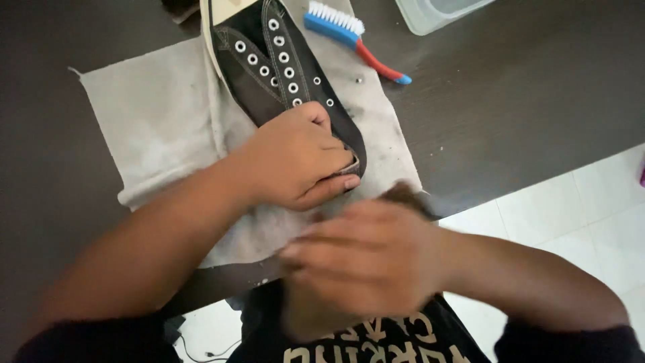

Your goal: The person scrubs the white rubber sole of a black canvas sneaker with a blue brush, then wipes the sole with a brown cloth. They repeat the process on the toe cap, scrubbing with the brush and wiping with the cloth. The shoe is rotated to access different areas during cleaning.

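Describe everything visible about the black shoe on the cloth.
The black canvas high-top shoe lies unlaced on a grey cloth spread over a dark table. Two rows of silver eyelets run along its opened flaps, pale stitching follows the edges, and a cream rubber sole shows at the upper left. Its top end is cut off by the frame. The left hand presses on its near end, fingers curled over the edge.

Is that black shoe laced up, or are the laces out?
Laces out. The black shoe lies on the grey cloth with its rows of metal eyelets all empty; no lace shows. The left hand presses on it.
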